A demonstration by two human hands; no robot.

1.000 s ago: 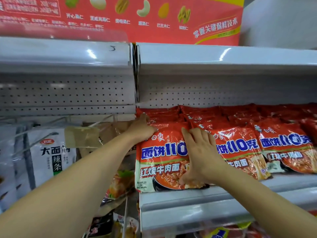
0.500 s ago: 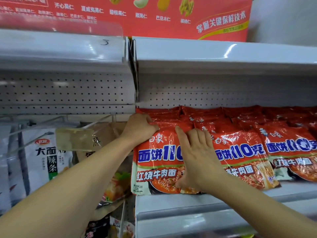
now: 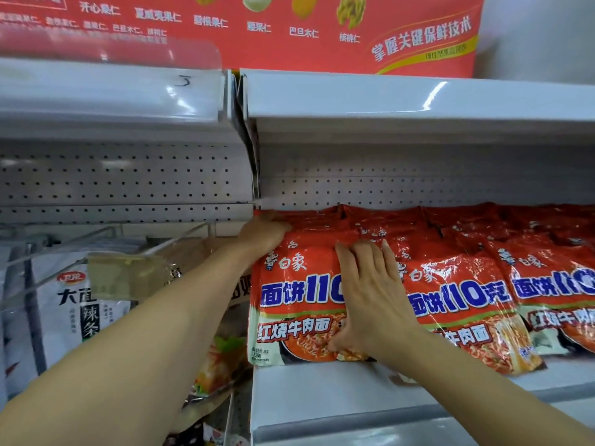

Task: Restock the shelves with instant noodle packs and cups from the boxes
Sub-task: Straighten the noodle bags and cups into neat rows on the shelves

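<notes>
Fingers [image 3: 360, 262] of the right hand [image 3: 370, 300] lie straight and spread across the face of a red noodle pack [image 3: 299, 300], the thumb low against its printed bowl, pressing it flat. Up and to the left of them, the left hand [image 3: 264, 235] curls over the pack's top left corner, fingertips hidden behind the wrapper. The pack sits at the left end of the shelf [image 3: 322, 391], its bottom edge just above the white lip. Directly right of the fingers, a second pack [image 3: 460, 304] of the same kind overlaps it, and more red packs [image 3: 547, 284] run on to the right in stacked rows. Left of the hands, beyond the shelf divider, hang grey snack bags [image 3: 74, 313] on wire hooks. The step in hand looks like seating and squaring this pack into the row. The next move likely calls for letting go without dragging the slippery wrapper forward, then reaching for another pack from a box, none of which is in view.
</notes>
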